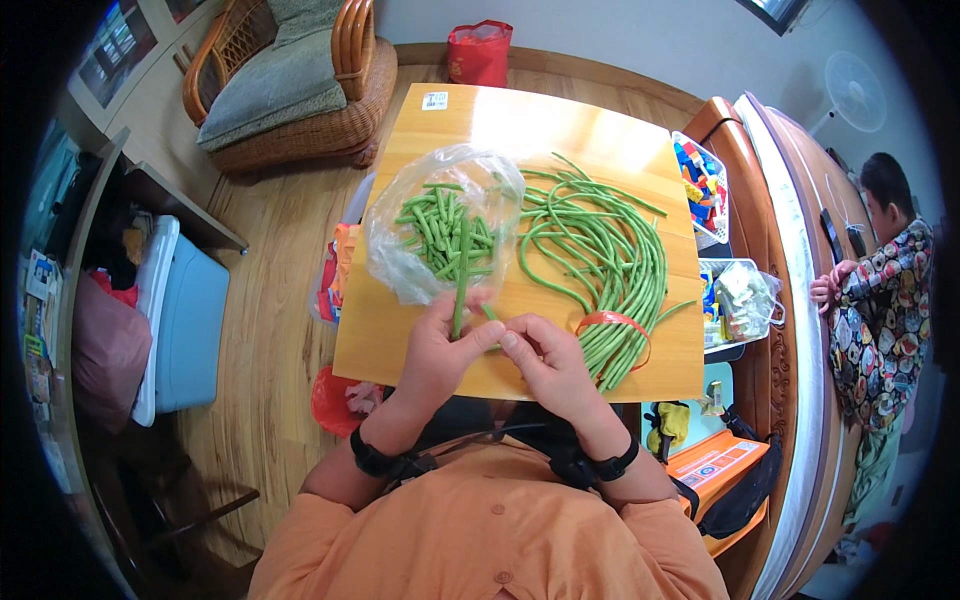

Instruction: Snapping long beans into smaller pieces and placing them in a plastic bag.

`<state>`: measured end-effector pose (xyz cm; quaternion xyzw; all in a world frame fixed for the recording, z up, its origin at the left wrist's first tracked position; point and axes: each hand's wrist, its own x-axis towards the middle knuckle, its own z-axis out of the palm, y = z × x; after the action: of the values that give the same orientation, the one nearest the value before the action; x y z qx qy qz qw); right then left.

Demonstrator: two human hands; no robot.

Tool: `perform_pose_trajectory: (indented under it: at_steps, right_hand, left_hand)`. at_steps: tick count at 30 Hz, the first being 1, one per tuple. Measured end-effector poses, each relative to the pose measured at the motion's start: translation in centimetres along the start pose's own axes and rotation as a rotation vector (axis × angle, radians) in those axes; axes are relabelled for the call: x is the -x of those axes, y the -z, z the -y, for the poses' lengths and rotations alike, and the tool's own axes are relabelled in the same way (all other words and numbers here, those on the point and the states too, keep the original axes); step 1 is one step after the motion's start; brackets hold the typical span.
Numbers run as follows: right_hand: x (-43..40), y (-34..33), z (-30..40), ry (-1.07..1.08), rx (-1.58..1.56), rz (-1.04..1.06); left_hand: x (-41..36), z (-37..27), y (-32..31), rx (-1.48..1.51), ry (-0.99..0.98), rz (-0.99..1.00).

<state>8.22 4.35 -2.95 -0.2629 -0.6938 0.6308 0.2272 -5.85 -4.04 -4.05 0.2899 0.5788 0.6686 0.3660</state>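
Observation:
Both my hands are over the near edge of the wooden table [420, 352]. My left hand [448, 341] is closed on green bean pieces [462, 274], one of them long and pointing away from me. My right hand [546, 358] meets it fingertip to fingertip, pinching the end of a short green bean piece [489, 313]; its fingers partly hide that end. Beyond my left hand, a clear plastic bag [386, 259] lies spread around many short bean pieces [442, 225]. To the right rests a bundle of long green beans [637, 255] with a red tie [611, 319] around it.
Baskets of toy bricks [701, 187] and packets [742, 300] stand along the table's right side. A red waste bin [334, 401] is below the near left corner. A wicker armchair [300, 112] stands at upper left. Another person [885, 285] is at far right, by the bed.

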Motion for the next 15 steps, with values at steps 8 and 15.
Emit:
perform_pose_trajectory:
  at_steps: [8, 15]
  right_hand:
    - [0.2, 2.1, 2.3, 0.142, 0.456, 0.022]
    - [0.2, 2.2, 3.1, 0.263, 0.665, 0.047]
  left_hand:
    - [0.0, -2.8, 1.4, -0.680, -0.639, 0.199]
    - [0.7, -2.9, 1.0, -0.783, -0.685, 0.227]
